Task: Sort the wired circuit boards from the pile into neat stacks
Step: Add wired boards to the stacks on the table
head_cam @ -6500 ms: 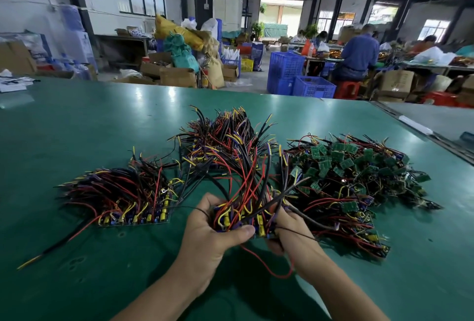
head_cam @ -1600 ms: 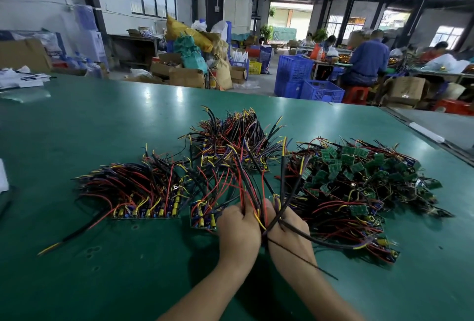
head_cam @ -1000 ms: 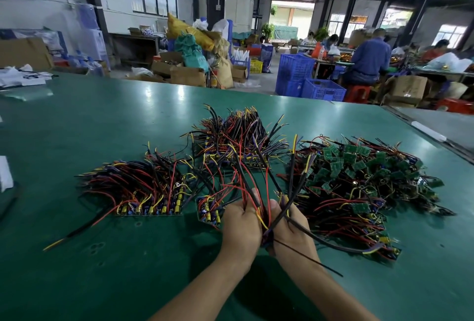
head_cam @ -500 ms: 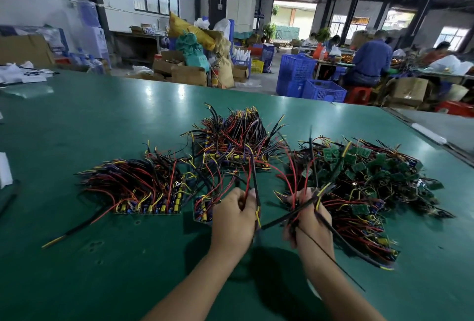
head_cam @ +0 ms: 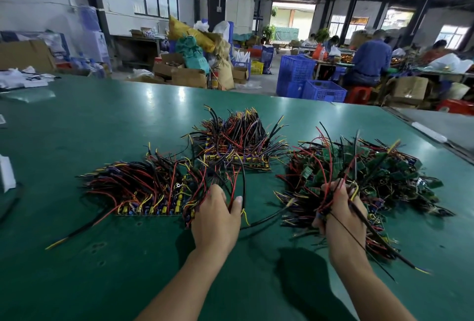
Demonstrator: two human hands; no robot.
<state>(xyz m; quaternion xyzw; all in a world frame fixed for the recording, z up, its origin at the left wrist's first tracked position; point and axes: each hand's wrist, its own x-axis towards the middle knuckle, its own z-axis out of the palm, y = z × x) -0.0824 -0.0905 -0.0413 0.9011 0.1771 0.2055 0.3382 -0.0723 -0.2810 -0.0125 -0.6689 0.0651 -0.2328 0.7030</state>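
Green surface: right hand at the near edge of the loose pile of wired boards, grip closed round a bunch of wires; left hand left of the pile, grip curled round wires at the near stack; second stack beyond-left of the pile.

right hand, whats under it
Under the right hand lies the near edge of the unsorted pile: tangled red, black and yellow wires on the green table. The hand grips some of those wires; any board beneath it is covered.
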